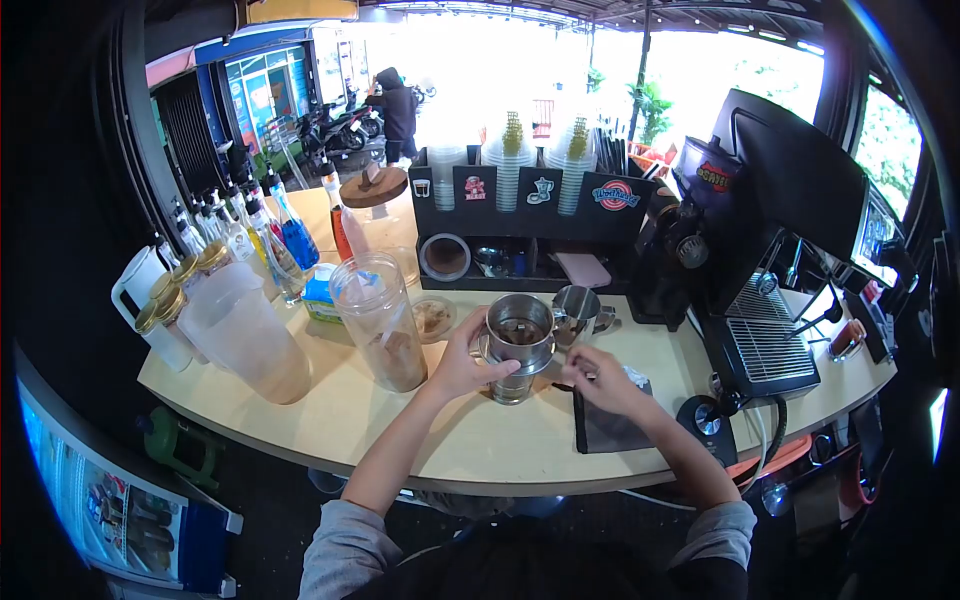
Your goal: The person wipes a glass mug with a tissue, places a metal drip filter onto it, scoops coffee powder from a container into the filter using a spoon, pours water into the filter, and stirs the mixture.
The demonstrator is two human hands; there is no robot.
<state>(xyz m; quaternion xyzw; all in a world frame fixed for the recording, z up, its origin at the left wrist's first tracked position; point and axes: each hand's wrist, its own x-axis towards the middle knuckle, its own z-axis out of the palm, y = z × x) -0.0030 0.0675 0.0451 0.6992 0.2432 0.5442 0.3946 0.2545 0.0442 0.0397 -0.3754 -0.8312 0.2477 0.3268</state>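
A metal coffee drip filter with dark contents sits on top of a small glass. My left hand is closed around the left side of the filter, thumb across its front. To the right of the glass, my right hand is raised with its fingers pinched together; what they hold, if anything, is too small to make out. Just behind stands a steel milk pitcher. On the left, a tall clear canister has brown powder in it. A dark cloth lies under my right hand.
A cloudy plastic pitcher, lidded jars and syrup bottles crowd the left. At the back is a black organizer with stacked cups. An espresso machine and a small scale occupy the right. A person stands outside.
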